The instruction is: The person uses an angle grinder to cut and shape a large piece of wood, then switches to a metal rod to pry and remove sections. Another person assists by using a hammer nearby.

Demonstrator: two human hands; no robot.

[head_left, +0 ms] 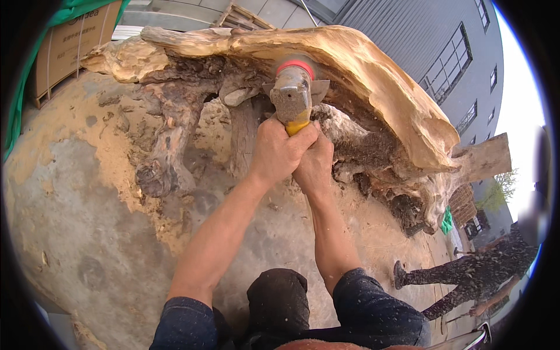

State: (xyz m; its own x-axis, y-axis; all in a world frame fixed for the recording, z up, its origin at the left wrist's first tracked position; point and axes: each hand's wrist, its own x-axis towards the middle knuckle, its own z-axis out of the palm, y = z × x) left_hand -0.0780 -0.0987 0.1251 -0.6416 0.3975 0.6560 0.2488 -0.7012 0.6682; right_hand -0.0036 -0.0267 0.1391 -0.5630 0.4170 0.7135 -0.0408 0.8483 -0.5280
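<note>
An angle grinder (291, 96) with a worn metal head, a yellow body part and a red disc (296, 65) is held out in front of me. Both my left hand (275, 149) and my right hand (317, 160) are closed round its body, pressed close together. The disc meets the underside of a large, gnarled tree-root log (385, 81), whose upper face is pale, carved wood. Below that face the wood is dark and rough, with thick root legs reaching the ground. Fine wood dust flies around. My fingers' far sides are hidden.
Sawdust (111, 146) covers much of the concrete floor (76, 221). A large cardboard box (73, 49) stands at the far left beside green cloth. A pallet (242, 17) lies behind the log. Another person (478, 274) in dark clothes is at the right, near a grey building (408, 35).
</note>
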